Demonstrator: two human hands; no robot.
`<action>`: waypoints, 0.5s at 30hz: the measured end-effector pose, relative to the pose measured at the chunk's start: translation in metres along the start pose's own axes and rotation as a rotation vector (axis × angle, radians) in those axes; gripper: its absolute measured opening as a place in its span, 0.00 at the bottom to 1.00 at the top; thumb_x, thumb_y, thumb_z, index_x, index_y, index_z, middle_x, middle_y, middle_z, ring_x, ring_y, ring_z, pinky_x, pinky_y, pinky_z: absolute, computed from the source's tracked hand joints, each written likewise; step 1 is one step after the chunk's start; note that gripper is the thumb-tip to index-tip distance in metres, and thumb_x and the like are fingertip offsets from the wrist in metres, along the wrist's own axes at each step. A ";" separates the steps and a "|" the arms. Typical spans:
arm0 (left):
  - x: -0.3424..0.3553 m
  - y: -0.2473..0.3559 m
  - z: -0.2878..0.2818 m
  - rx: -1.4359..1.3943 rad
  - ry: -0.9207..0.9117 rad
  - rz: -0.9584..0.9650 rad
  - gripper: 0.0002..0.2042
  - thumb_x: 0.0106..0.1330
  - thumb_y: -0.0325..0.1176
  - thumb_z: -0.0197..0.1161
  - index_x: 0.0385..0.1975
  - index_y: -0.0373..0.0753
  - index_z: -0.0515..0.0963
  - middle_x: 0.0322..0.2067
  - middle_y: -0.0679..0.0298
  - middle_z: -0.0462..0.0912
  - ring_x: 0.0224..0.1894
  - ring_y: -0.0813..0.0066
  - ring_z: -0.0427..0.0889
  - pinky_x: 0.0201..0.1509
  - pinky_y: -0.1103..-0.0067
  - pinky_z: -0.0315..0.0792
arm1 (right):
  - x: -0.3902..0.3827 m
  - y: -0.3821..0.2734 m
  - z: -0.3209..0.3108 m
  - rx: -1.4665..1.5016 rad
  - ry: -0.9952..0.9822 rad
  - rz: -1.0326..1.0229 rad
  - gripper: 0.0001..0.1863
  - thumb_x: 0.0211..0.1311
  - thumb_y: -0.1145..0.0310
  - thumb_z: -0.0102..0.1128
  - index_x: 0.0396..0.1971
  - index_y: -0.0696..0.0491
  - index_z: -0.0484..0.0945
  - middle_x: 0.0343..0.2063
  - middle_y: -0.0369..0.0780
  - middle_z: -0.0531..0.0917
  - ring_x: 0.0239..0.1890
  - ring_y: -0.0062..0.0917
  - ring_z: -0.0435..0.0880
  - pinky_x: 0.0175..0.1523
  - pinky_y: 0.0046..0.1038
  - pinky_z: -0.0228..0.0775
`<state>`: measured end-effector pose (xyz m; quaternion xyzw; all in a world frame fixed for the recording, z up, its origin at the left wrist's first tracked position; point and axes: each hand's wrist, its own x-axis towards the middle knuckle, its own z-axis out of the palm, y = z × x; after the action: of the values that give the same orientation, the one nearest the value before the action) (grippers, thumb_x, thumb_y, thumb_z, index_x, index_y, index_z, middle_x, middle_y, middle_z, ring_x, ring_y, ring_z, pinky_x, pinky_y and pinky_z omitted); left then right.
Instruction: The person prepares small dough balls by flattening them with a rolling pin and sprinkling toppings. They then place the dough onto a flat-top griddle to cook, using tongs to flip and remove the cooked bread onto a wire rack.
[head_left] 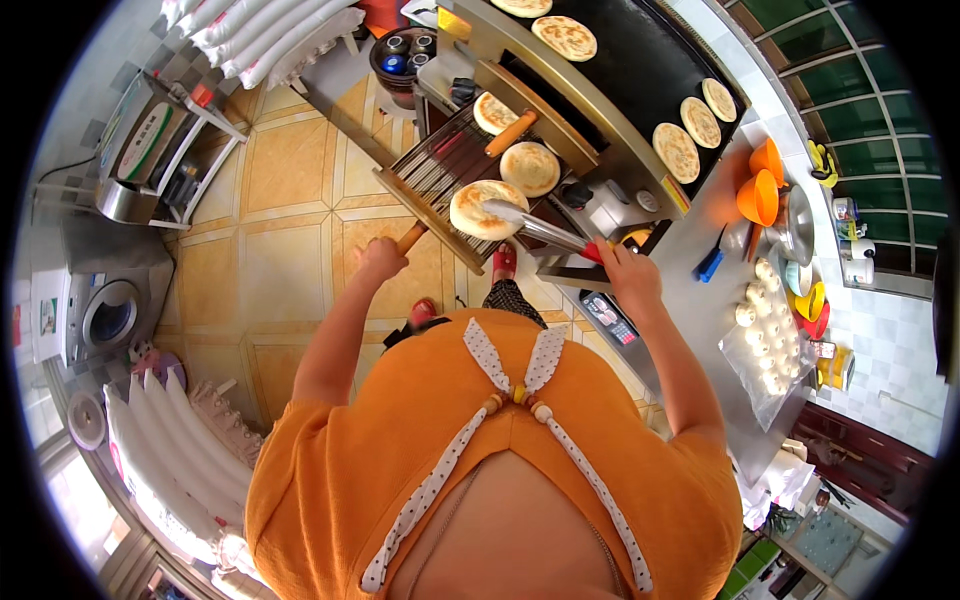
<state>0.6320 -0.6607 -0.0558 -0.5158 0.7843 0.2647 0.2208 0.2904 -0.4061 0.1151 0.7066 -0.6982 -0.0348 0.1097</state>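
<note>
My left hand [381,260] is closed round the wooden handle [411,237] of a pulled-out wire rack drawer [428,205]. In my right hand [629,272] are metal tongs [545,232] with red grips. Their tips lie on the nearest browned flatbread [476,212], at the front of the rack; whether they pinch it I cannot tell. Behind it another round flatbread [530,169] rests on the wires. A third flatbread [494,113] sits farther back, close to a second wooden handle [511,134] on the oven front.
Several flatbreads [676,152] lie on the black griddle [640,75] above the drawer. On the steel counter [690,310] at right are a blue-handled brush [711,259], orange bowls [758,197], a scale [608,318] and dough balls [765,335] on plastic. A washing machine [110,312] stands far left.
</note>
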 end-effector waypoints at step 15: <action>0.013 -0.005 0.014 -0.040 0.017 0.006 0.18 0.49 0.43 0.65 0.37 0.39 0.81 0.41 0.55 0.82 0.49 0.59 0.78 0.62 0.41 0.51 | 0.013 -0.015 -0.003 0.286 -0.153 0.321 0.19 0.55 0.64 0.60 0.48 0.48 0.73 0.29 0.41 0.81 0.29 0.30 0.83 0.29 0.30 0.73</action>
<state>0.6331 -0.6626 -0.0754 -0.5200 0.7822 0.2765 0.2032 0.3060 -0.4183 0.1166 0.5899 -0.8059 0.0289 -0.0409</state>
